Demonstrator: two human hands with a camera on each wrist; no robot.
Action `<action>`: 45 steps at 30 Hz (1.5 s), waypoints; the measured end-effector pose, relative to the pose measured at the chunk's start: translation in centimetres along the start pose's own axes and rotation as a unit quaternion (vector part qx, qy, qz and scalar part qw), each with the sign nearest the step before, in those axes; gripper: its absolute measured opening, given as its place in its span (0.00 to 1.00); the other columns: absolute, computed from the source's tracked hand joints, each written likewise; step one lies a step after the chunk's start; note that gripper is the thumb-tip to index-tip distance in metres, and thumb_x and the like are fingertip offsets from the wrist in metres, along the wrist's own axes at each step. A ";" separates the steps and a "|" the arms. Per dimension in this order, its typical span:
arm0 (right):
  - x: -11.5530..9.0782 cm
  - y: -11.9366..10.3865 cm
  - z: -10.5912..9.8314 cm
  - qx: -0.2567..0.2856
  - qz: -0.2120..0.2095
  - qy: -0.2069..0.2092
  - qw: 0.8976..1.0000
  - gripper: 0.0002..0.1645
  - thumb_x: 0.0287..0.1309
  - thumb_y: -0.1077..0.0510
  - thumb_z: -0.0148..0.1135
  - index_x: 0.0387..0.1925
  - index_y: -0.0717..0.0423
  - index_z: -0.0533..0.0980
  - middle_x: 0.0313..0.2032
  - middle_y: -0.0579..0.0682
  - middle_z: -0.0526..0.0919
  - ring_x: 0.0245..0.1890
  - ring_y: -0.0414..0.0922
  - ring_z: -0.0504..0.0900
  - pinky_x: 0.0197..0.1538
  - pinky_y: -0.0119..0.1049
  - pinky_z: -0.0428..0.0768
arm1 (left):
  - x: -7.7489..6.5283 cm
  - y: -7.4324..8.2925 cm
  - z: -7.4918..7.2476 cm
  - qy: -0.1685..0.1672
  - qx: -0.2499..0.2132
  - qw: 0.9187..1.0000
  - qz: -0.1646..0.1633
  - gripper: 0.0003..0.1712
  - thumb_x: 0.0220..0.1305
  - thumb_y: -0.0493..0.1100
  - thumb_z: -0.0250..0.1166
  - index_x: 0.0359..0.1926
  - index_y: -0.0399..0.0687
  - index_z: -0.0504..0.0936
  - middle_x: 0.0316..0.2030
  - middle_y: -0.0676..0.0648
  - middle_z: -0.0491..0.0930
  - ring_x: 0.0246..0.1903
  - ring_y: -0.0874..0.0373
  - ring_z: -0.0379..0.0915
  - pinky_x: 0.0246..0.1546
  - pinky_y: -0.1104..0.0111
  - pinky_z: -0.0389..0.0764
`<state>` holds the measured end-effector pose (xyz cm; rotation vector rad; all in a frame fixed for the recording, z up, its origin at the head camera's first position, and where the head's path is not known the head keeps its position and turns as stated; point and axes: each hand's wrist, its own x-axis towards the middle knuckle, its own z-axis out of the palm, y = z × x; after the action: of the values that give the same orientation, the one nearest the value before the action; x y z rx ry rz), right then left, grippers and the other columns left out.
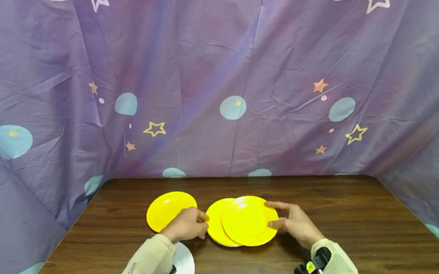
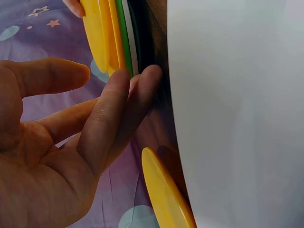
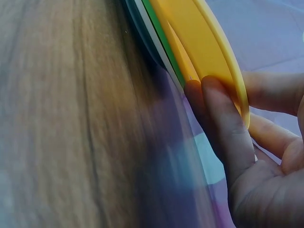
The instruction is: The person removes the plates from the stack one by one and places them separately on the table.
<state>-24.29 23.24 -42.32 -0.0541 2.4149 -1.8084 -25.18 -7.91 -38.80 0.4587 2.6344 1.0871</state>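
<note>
My right hand (image 1: 298, 225) pinches the right rim of a yellow plate (image 1: 249, 220), thumb on one face and fingers on the other. This plate overlaps another yellow plate (image 1: 215, 223) and sits shifted to its right. Beneath them, in the right wrist view, show the edges of a green plate (image 3: 164, 40), a white one and a dark one. My left hand (image 1: 187, 224) is at the stack's left edge, its fingers loosely extended and holding nothing, fingertips close to the rims. Behind the left hand lies a separate yellow plate (image 1: 165, 210), partly covered by it.
A white plate (image 1: 185, 264) lies near the front left, partly hidden under my left forearm. The brown wooden table (image 1: 345, 213) runs back to a purple patterned cloth (image 1: 198, 70), which also hangs along both sides.
</note>
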 end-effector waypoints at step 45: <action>-0.9 1.4 -4.7 -0.003 0.010 0.074 0.997 0.41 0.56 0.70 0.65 0.71 0.68 0.63 0.71 0.71 0.63 0.52 0.45 0.81 0.50 0.35 0.85 | -0.1 0.3 0.1 0.003 0.028 1.000 0.003 0.25 0.56 0.33 0.62 0.56 0.27 0.80 0.42 0.39 0.88 0.28 0.57 0.84 0.30 0.72 0.77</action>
<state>-23.87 28.19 -42.31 0.1056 2.5099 -1.8579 -25.02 -7.71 -38.61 0.4750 2.6770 1.0207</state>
